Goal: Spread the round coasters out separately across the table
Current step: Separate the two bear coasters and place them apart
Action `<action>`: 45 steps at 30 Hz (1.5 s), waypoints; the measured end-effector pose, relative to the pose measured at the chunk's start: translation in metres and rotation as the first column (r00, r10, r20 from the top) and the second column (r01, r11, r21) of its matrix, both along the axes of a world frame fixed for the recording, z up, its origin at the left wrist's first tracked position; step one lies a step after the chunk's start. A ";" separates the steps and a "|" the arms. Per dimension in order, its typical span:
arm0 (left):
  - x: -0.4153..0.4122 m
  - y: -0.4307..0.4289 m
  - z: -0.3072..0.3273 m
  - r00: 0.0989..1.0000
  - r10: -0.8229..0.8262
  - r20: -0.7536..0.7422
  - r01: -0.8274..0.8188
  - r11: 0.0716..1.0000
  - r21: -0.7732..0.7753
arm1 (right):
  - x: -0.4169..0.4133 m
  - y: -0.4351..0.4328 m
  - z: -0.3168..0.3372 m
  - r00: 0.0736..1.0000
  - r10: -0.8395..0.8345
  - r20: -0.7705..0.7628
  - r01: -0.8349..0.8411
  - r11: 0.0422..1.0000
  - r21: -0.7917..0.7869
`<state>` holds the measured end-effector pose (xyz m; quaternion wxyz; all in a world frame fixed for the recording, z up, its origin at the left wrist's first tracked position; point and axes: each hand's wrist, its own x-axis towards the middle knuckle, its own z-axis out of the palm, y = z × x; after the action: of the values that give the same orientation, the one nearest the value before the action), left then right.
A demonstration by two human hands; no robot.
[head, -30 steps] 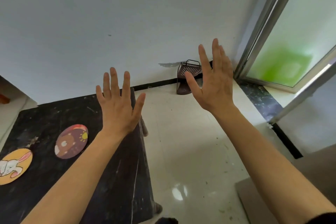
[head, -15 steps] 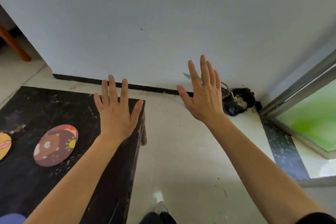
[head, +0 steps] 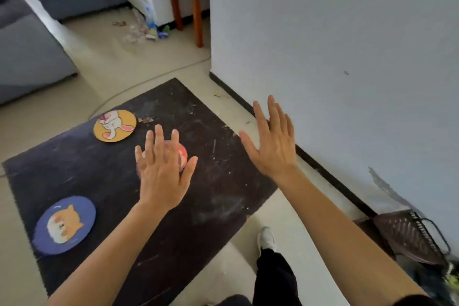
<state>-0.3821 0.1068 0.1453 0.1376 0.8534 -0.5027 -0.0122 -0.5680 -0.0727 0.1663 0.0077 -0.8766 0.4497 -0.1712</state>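
Observation:
Three round coasters lie apart on a low black table (head: 218,181). A yellow coaster with a rabbit (head: 114,125) is at the far side. A blue coaster with an orange cat (head: 65,225) is near the left front. A purple and red coaster (head: 182,156) sits in the middle, mostly hidden behind my left hand (head: 162,171). That hand is raised above the table, fingers spread, holding nothing. My right hand (head: 272,141) is raised over the table's right edge, also spread and holding nothing.
A white wall with a black skirting (head: 323,171) runs close along the right. A dark wire basket (head: 409,238) sits on the floor at lower right. A grey sofa (head: 29,57), a wooden table leg (head: 196,20) and floor litter (head: 146,30) are beyond. My leg and shoe (head: 267,241) stand beside the table.
The view has swung left and down, bringing the whole table and three coasters into sight. Both hands stay raised and spread, holding nothing; the left one now covers the purple coaster.

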 end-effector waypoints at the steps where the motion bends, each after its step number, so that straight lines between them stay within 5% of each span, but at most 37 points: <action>1: 0.003 -0.002 -0.004 0.999 0.043 -0.003 -0.043 0.999 0.010 | 0.013 -0.012 -0.007 0.999 0.053 0.004 -0.053 0.998 0.016; 12: -0.008 -0.021 -0.048 0.771 0.628 -0.106 -0.608 0.776 0.169 | 0.131 -0.096 -0.068 0.805 0.591 0.055 -0.591 0.788 0.175; 20: 0.000 -0.012 -0.104 0.570 0.761 -0.311 -0.724 0.644 0.247 | 0.170 -0.085 -0.131 0.741 0.672 -0.013 -0.634 0.706 0.316; 23: 0.027 -0.016 -0.128 0.431 0.727 -0.534 -0.761 0.611 0.218 | 0.184 -0.079 -0.155 0.764 0.644 0.039 -0.572 0.649 0.501; 26: 0.056 -0.022 -0.150 0.189 0.664 -0.723 -0.825 0.507 0.251 | 0.202 -0.071 -0.175 0.816 0.572 0.087 -0.451 0.535 0.715; 28: 0.073 -0.026 -0.162 0.016 0.600 -0.800 -0.860 0.417 0.295 | 0.212 -0.059 -0.187 0.855 0.508 0.103 -0.384 0.487 0.784; 30: 0.083 -0.028 -0.172 -0.062 0.552 -0.832 -0.882 0.360 0.305 | 0.219 -0.043 -0.199 0.906 0.407 0.112 -0.296 0.425 0.855; 36: 0.091 -0.024 -0.183 -0.130 0.452 -0.883 -0.888 0.342 0.306 | 0.221 -0.014 -0.226 0.993 0.027 0.117 -0.120 0.225 0.967; 40: 0.082 -0.020 -0.179 -0.195 0.415 -0.889 -0.841 0.395 0.369 | 0.218 -0.002 -0.226 0.988 0.109 0.108 -0.128 0.208 0.970; 45: 0.083 -0.006 -0.167 0.196 0.689 -0.698 -0.798 0.526 0.295 | 0.211 -0.009 -0.202 0.941 0.224 0.253 -0.308 0.263 0.914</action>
<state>-0.2989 0.1012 -0.0213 0.3752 0.8858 0.0801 -0.2611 -0.3570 -0.0819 -0.0353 0.5626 -0.7604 0.3098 0.0959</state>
